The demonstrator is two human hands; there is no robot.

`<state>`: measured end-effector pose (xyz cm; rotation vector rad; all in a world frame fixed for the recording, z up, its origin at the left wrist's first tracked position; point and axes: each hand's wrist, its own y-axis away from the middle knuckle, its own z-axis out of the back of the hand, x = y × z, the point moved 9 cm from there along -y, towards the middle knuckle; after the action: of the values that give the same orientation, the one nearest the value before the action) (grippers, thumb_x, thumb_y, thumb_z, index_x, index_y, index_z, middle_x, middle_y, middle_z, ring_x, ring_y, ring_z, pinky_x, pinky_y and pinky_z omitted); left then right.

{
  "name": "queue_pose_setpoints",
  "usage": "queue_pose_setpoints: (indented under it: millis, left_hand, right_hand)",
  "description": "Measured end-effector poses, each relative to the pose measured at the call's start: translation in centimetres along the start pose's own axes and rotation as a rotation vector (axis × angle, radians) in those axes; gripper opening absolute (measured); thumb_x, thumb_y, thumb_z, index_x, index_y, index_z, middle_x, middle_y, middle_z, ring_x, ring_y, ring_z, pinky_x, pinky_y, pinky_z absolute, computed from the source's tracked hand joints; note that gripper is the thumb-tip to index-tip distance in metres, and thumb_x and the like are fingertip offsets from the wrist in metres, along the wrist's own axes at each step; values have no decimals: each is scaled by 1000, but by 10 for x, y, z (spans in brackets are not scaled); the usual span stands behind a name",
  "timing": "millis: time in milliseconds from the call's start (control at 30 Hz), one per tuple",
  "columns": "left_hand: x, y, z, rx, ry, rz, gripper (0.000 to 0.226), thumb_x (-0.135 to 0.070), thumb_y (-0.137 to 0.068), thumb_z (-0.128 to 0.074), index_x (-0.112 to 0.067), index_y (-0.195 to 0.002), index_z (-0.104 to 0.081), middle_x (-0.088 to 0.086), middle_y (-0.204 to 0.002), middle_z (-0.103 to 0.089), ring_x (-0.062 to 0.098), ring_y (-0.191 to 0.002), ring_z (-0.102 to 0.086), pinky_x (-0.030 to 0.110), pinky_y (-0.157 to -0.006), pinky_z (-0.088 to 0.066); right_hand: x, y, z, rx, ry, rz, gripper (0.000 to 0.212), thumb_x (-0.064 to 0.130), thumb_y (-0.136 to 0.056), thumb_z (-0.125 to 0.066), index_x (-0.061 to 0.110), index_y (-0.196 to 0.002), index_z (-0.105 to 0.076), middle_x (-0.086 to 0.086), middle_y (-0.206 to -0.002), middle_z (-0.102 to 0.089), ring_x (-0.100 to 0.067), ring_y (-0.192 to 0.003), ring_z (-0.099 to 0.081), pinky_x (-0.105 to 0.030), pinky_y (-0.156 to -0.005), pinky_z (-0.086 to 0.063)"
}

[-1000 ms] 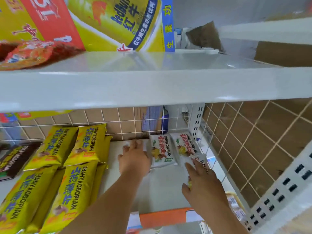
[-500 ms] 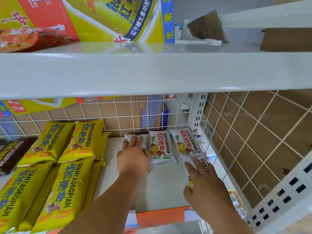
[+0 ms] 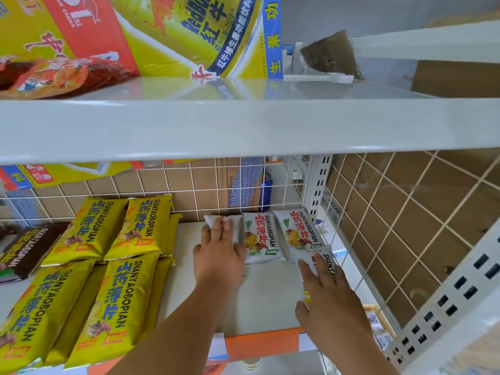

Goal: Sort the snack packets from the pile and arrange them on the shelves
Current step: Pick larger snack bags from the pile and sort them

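Observation:
On the lower shelf [image 3: 259, 301] my left hand [image 3: 219, 255] lies flat on a white snack packet [image 3: 230, 221] at the back, next to the wire grid. Two more white packets [image 3: 261, 239] [image 3: 299, 230] lie side by side to its right. My right hand [image 3: 327, 301] presses flat on a fourth white packet [image 3: 323, 259] in front of the rightmost one. Several yellow packets [image 3: 116, 299] fill the shelf's left part in rows. A dark brown packet [image 3: 24, 250] lies at the far left.
The white upper shelf [image 3: 243, 125] juts out overhead and carries a large yellow and red carton [image 3: 162, 36]. A wire grid [image 3: 189, 185] backs the lower shelf; a slotted white upright [image 3: 318, 185] stands at its right. An orange price strip [image 3: 265, 345] runs along the front edge.
My left hand has slid the back white packet further toward the wire grid. My right hand stays pressed on the front right packet.

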<state>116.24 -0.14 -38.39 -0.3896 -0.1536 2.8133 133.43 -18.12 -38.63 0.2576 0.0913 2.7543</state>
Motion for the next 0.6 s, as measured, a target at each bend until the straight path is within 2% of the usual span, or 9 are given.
queue_pose_setpoints:
  millis: [133, 400, 533, 600]
  left_hand:
    - [1, 13, -2, -8, -1, -55, 58, -43, -104, -26, -34, -160, -13, -6, -170, -4, 27, -156, -5, 47, -116, -31]
    - [14, 5, 3, -11, -10, 110, 62, -43, -103, -23, -28, -162, -14, 0, -171, -8, 32, -155, -9, 51, -114, -28]
    - [-2, 14, 2, -10, -151, -45, 64, -47, -103, -21, -24, -162, -11, 4, -170, -8, 30, -156, -5, 51, -118, -20]
    - [-1, 14, 0, 19, -156, -59, 64, -44, -103, -21, -23, -163, -12, 3, -171, -6, 26, -157, -2, 48, -120, -19]
  right_hand:
    - [-2, 6, -3, 5, 9, -11, 79, 54, -97, -35, 43, -156, 15, 15, -155, 38, -26, -153, 18, -43, -125, -15]
    - [0, 10, -2, -6, 23, -18, 78, 54, -98, -33, 42, -156, 16, 15, -150, 41, -25, -153, 19, -42, -126, -12]
    - [-1, 10, -2, -1, 32, -20, 78, 54, -98, -33, 41, -156, 16, 13, -158, 37, -25, -152, 22, -43, -126, -14]
    - [-2, 10, -2, 2, 30, -23, 77, 54, -97, -33, 41, -156, 15, 13, -160, 35, -24, -152, 22, -44, -125, -15]
